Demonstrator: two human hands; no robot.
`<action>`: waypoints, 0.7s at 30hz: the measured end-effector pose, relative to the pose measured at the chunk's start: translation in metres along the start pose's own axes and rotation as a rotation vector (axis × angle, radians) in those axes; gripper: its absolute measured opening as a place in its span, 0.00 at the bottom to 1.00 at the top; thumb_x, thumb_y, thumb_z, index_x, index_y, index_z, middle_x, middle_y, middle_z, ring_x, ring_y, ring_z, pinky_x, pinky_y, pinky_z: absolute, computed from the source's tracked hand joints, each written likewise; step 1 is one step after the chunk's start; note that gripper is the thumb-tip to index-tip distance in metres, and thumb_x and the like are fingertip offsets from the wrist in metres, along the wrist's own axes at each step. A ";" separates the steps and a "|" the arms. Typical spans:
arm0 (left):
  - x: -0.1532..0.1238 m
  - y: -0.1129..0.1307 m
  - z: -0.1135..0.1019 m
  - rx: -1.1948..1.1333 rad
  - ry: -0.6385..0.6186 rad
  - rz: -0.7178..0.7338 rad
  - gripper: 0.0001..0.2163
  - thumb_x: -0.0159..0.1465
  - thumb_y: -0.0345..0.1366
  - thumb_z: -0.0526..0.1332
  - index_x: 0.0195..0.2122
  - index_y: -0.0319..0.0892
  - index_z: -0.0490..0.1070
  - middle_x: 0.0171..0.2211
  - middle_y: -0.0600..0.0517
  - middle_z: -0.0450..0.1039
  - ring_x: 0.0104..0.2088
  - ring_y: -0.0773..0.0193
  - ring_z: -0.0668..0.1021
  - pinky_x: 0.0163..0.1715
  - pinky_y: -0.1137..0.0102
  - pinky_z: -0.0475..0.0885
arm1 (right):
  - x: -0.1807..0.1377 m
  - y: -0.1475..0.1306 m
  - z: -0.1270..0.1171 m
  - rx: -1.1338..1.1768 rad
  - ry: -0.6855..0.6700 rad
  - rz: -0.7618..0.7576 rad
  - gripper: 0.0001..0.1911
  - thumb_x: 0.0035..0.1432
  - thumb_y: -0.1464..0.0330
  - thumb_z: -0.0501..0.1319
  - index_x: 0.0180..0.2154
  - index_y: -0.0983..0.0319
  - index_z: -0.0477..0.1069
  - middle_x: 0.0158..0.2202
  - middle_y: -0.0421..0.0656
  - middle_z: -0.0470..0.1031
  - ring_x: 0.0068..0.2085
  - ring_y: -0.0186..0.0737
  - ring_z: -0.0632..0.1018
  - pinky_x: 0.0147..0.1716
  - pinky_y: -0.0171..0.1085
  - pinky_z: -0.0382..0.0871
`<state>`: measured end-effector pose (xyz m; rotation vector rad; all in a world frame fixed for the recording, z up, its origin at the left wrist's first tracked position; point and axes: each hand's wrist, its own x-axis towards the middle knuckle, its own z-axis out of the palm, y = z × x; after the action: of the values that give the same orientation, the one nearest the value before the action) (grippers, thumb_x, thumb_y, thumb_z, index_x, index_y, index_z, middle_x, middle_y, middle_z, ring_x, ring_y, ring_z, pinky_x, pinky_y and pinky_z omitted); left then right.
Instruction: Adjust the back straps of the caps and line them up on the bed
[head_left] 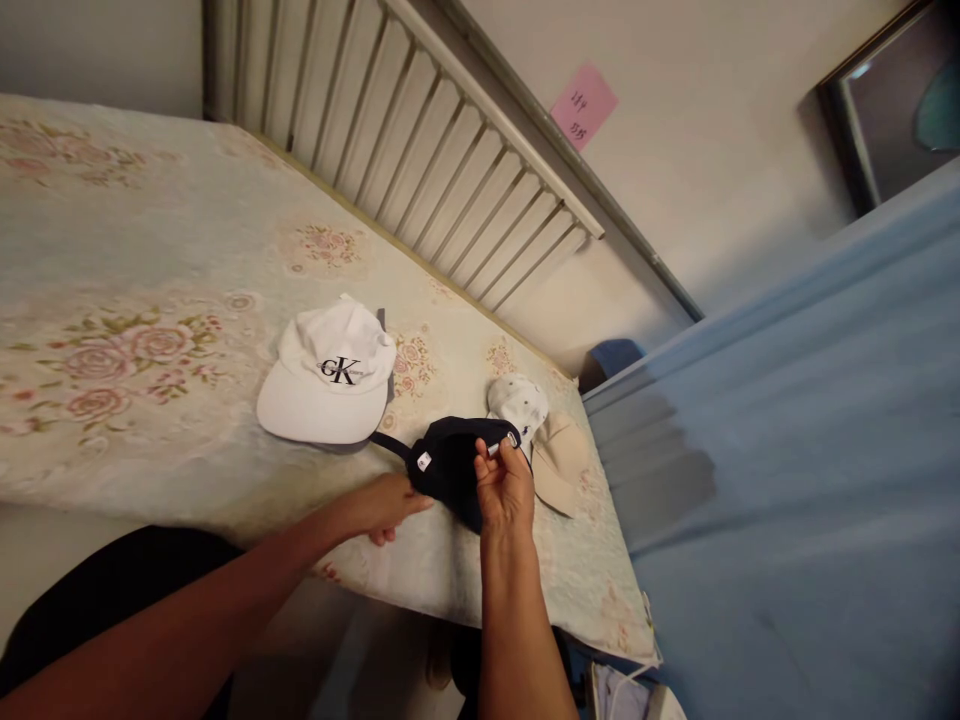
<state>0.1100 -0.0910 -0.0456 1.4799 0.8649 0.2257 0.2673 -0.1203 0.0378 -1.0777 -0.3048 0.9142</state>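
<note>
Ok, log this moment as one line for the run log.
left hand: on dark cap edge | right hand: fingers pinch cap's strap buckle | white cap: apart, on floral bed cover | beige cap: beside dark cap
</note>
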 end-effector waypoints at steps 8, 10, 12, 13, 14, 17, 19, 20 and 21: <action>0.015 0.012 -0.010 -0.063 0.617 0.090 0.14 0.61 0.46 0.55 0.37 0.39 0.69 0.23 0.49 0.74 0.21 0.61 0.77 0.23 0.70 0.72 | 0.004 0.018 0.002 -0.061 -0.087 -0.003 0.10 0.48 0.68 0.68 0.31 0.62 0.68 0.21 0.35 0.74 0.29 0.41 0.83 0.23 0.31 0.75; 0.020 0.010 -0.013 0.000 0.760 0.137 0.12 0.62 0.42 0.54 0.39 0.39 0.69 0.28 0.46 0.77 0.28 0.58 0.80 0.32 0.67 0.74 | 0.002 0.025 0.002 -0.116 -0.182 -0.051 0.11 0.49 0.66 0.68 0.35 0.62 0.70 0.28 0.39 0.78 0.35 0.43 0.83 0.31 0.35 0.77; 0.023 0.007 -0.016 0.078 0.862 0.183 0.11 0.61 0.38 0.54 0.40 0.39 0.70 0.34 0.44 0.78 0.38 0.55 0.80 0.41 0.65 0.73 | -0.001 0.035 0.000 -0.243 -0.314 -0.119 0.15 0.50 0.65 0.67 0.41 0.62 0.72 0.40 0.45 0.80 0.45 0.46 0.81 0.43 0.41 0.76; 0.024 0.006 -0.017 0.106 0.892 0.197 0.11 0.60 0.36 0.54 0.41 0.39 0.70 0.36 0.43 0.78 0.42 0.54 0.79 0.44 0.64 0.72 | -0.004 0.041 -0.001 -0.342 -0.388 -0.157 0.18 0.51 0.65 0.66 0.45 0.61 0.72 0.47 0.48 0.78 0.51 0.47 0.78 0.49 0.44 0.73; 0.024 0.005 -0.017 0.115 0.905 0.206 0.12 0.59 0.36 0.54 0.41 0.40 0.71 0.37 0.43 0.78 0.44 0.53 0.79 0.46 0.63 0.71 | -0.007 0.048 -0.003 -0.464 -0.462 -0.199 0.21 0.51 0.67 0.65 0.49 0.61 0.71 0.53 0.48 0.75 0.55 0.47 0.75 0.54 0.46 0.69; 0.021 0.006 -0.019 0.063 0.925 0.248 0.12 0.58 0.36 0.54 0.41 0.40 0.71 0.39 0.45 0.78 0.45 0.55 0.78 0.48 0.65 0.70 | -0.014 0.068 -0.011 -0.911 -0.642 -0.369 0.31 0.49 0.73 0.62 0.57 0.58 0.66 0.59 0.45 0.70 0.60 0.45 0.69 0.62 0.46 0.59; 0.017 0.009 -0.021 0.016 0.929 0.283 0.13 0.58 0.35 0.53 0.42 0.40 0.71 0.41 0.45 0.78 0.45 0.56 0.78 0.49 0.66 0.70 | -0.016 0.079 -0.019 -1.169 -0.700 -0.469 0.33 0.49 0.76 0.60 0.59 0.58 0.65 0.60 0.45 0.69 0.61 0.46 0.68 0.63 0.46 0.57; 0.014 0.011 -0.022 -0.007 0.926 0.285 0.13 0.57 0.35 0.53 0.42 0.40 0.71 0.41 0.46 0.77 0.44 0.56 0.78 0.48 0.66 0.70 | -0.016 0.083 -0.024 -1.264 -0.705 -0.501 0.33 0.50 0.77 0.59 0.59 0.59 0.65 0.60 0.46 0.69 0.61 0.46 0.68 0.63 0.46 0.57; 0.012 0.014 -0.024 -0.028 0.919 0.279 0.13 0.57 0.34 0.54 0.42 0.41 0.71 0.40 0.47 0.78 0.43 0.57 0.78 0.46 0.67 0.71 | -0.015 0.085 -0.028 -1.337 -0.695 -0.523 0.32 0.51 0.78 0.57 0.59 0.60 0.65 0.60 0.47 0.69 0.61 0.47 0.68 0.62 0.47 0.58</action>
<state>0.1082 -0.0636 -0.0339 1.4547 1.3532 1.1823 0.2335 -0.1357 -0.0455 -1.6894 -1.8687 0.4996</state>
